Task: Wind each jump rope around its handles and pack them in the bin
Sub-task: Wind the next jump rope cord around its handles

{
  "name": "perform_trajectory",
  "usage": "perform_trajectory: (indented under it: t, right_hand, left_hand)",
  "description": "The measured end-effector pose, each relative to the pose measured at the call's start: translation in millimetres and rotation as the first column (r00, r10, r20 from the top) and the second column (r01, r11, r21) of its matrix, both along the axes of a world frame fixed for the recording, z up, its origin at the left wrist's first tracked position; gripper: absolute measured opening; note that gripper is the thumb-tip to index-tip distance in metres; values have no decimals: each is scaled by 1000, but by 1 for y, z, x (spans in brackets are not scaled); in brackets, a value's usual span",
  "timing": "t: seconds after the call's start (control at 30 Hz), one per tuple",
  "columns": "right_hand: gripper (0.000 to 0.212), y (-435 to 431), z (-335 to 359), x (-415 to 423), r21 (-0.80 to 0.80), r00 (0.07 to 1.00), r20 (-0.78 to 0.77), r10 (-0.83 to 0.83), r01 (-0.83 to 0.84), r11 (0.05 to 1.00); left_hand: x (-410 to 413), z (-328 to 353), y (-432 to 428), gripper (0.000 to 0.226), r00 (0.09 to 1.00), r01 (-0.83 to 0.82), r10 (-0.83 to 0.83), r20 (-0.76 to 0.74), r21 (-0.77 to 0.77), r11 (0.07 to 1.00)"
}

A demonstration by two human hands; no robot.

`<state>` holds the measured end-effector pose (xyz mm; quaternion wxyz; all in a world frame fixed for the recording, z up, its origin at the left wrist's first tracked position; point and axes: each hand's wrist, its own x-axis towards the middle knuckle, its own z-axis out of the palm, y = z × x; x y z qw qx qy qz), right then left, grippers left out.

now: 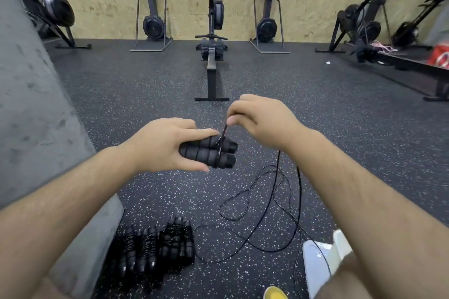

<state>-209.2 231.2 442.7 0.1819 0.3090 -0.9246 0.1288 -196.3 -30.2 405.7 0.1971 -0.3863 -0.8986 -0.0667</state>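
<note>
My left hand (167,144) grips two black foam jump rope handles (209,154) side by side, ends pointing right. A few turns of thin black rope lie around them near the right end. My right hand (261,120) pinches the rope just above the handles, pulled taut. The loose rope (274,201) trails down from my right hand in loops on the speckled floor. Several wound jump ropes (155,247) lie in a row on the floor at lower left. A white bin (315,264) shows partly at lower right, behind my right forearm.
A grey concrete pillar (36,104) stands close on the left. A rowing machine (211,56) runs down the middle ahead, with other exercise machines along the plywood back wall and right side. A yellow shoe tip (275,292) shows at the bottom edge.
</note>
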Motion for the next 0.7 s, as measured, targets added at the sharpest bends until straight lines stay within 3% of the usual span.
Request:
perform_trajectory:
  t: [0.07,0.17,0.3,0.37,0.43,0.53,0.7]
  right_hand:
    - [22,4,-8,-7,-130,998,58,-26,33,991]
    - [20,-3,-24,-4,-322,954,301,2,100,941]
    - [20,-35,-41,6,-83,875,481,-59,113,990]
    - [15,-50,-44,17,-109,817,576,-21,102,989]
    - [23,-59,-42,30,-126,735,678,-9,128,984]
    - [28,-57,-29,42,-23,735,677,-37,71,997]
    - [26,-44,0,48,109,905,425,-33,-15,994]
  left_hand:
    - [14,6,7,76,999,19,-23,44,104,994]
    - [23,13,14,78,998,-64,68,-9,208,976]
    - [14,11,13,80,967,-192,225,-118,245,950]
    - [4,7,9,81,947,-251,288,-143,230,940]
    - [-5,3,4,81,922,-311,346,-172,200,929]
    - [-16,-2,-5,82,899,-368,391,-199,141,919]
    - [-21,-6,-12,84,930,-320,308,-201,-28,947]
